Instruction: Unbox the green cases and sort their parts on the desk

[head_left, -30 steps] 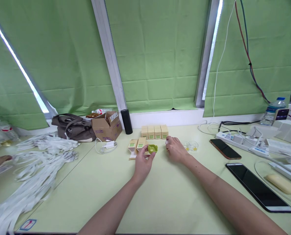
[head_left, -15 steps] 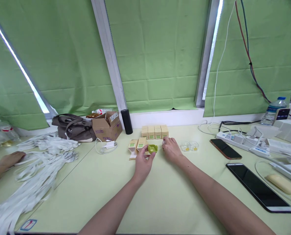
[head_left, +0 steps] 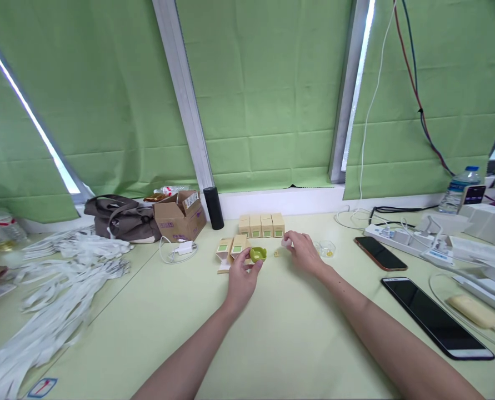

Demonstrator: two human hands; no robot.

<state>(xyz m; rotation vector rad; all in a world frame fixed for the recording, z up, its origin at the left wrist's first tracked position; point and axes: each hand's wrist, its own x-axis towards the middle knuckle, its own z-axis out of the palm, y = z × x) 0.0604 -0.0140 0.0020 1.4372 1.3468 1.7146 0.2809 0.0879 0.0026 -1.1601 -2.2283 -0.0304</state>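
My left hand [head_left: 241,278] pinches a small olive-green cup-shaped piece [head_left: 258,254] between thumb and fingers, its hollow side up. Just behind that hand, two small cardboard boxes with green labels [head_left: 239,243] stand with flaps folded out. My right hand [head_left: 303,253] is closed on a small whitish, translucent piece [head_left: 287,243], too small to name. Between the hands a tiny yellow piece [head_left: 276,254] lies on the table. Clear round plastic containers [head_left: 327,249] with yellow bits inside sit right of my right hand, partly hidden by it.
Several closed small boxes [head_left: 260,225] stand in a row at the back. White straps [head_left: 76,283], a grey bag [head_left: 124,219], a carton [head_left: 180,216] and a black cylinder [head_left: 214,208] occupy the left. Two phones [head_left: 436,316] and power strips [head_left: 409,239] lie on the right.
My right hand has moved right with the whitish piece, and the tiny yellow piece now shows on the table. At far left, another person's hand has left the straps. My left hand still holds the green piece.
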